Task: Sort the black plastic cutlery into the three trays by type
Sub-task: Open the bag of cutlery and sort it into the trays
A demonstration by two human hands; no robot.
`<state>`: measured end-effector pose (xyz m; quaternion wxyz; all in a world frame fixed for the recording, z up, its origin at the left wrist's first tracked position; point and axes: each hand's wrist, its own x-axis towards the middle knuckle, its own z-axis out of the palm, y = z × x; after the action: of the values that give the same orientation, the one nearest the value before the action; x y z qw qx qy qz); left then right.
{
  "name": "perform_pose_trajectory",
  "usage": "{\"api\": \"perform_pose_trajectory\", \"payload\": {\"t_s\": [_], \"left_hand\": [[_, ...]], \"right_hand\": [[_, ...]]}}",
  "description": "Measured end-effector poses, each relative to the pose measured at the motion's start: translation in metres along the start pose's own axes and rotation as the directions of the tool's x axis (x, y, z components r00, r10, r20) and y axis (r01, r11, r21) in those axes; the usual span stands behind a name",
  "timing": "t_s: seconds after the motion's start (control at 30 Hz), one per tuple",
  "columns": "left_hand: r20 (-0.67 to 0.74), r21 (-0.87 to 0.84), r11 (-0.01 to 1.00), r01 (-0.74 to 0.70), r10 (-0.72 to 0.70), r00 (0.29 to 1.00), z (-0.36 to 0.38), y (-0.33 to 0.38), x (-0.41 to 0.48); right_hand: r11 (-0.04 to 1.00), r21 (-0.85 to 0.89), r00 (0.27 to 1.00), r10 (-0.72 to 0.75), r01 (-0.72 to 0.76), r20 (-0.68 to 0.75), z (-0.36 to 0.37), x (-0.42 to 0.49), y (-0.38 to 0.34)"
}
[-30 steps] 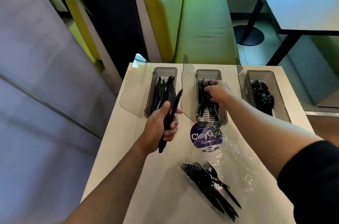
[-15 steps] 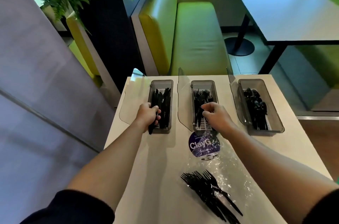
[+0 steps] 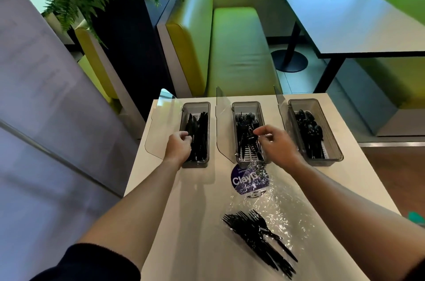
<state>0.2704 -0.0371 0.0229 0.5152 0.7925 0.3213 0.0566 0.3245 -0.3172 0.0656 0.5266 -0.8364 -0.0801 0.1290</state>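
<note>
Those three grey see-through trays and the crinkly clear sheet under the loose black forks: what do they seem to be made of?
Three grey see-through trays: likely smoky rigid plastic; the cutlery shows through glossy walls. Crinkly clear sheet: thin plastic film, judging by wrinkles and bright glints. Loose black forks: apparently moulded plastic, with a slight sheen.

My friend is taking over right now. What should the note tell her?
Left hand: in the left tray, fingers curled at the knives; grip unclear.
Right hand: over the middle tray, pinching one black piece there.
Forks fill the middle tray, spoons the right tray.
Done: all three trays hold their own kind.
Left: a pile of loose forks on the plastic wrap near you; they belong in the middle tray.
</note>
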Motion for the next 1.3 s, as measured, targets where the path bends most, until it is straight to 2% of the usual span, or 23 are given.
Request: {"api": "perform_pose_trajectory", "payload": {"t_s": [0.1,0.2,0.33,0.47,0.57,0.63,0.7,0.8,0.97,1.17,1.3], "left_hand": [[0.003,-0.096,0.995,-0.038,0.039,0.999,-0.005,0.000,-0.018],[0.059,-0.176,0.981,-0.080,0.092,0.994,-0.007,0.000,-0.046],[0.249,-0.198,0.973,-0.117,0.165,0.954,0.002,-0.007,-0.084],[0.375,-0.094,0.988,-0.122,0.149,0.915,0.031,-0.022,-0.107],[0.439,-0.043,0.993,-0.108,0.116,0.891,0.052,-0.034,-0.119],[0.488,-0.039,0.997,-0.062,0.073,0.870,0.063,-0.039,-0.127],[0.520,-0.050,0.999,0.004,0.023,0.854,0.070,-0.041,-0.135],[0.540,-0.094,0.995,0.034,0.022,0.841,0.073,-0.034,-0.143],[0.546,-0.153,0.987,-0.048,0.124,0.829,0.073,-0.010,-0.149],[0.519,-0.266,0.957,-0.113,0.241,0.820,0.080,0.016,-0.153],[0.504,-0.290,0.942,-0.170,0.302,0.809,0.086,0.023,-0.155]], "right_hand": [[0.997,-0.052,0.997,-0.066,0.064,-0.039,-0.006,-0.010,-0.007],[0.992,-0.073,0.995,-0.102,0.100,-0.013,-0.015,-0.022,-0.012],[0.977,-0.171,0.992,-0.118,0.124,0.048,-0.033,-0.034,-0.005],[0.935,-0.353,0.992,0.011,0.033,0.122,-0.040,-0.043,0.009],[0.838,-0.540,0.946,0.235,-0.081,0.222,-0.040,-0.049,0.026],[0.826,-0.523,0.879,0.394,-0.209,0.270,-0.041,-0.055,0.032],[0.838,-0.448,0.816,0.478,-0.312,0.325,-0.045,-0.063,0.033],[0.848,-0.405,0.758,0.503,-0.342,0.414,-0.054,-0.069,0.031],[0.852,-0.348,0.645,0.523,-0.391,0.556,-0.061,-0.071,0.038],[0.859,-0.322,0.619,0.510,-0.398,0.598,-0.055,-0.073,0.042],[0.846,-0.413,0.599,0.531,-0.337,0.600,-0.043,-0.077,0.046]]}}
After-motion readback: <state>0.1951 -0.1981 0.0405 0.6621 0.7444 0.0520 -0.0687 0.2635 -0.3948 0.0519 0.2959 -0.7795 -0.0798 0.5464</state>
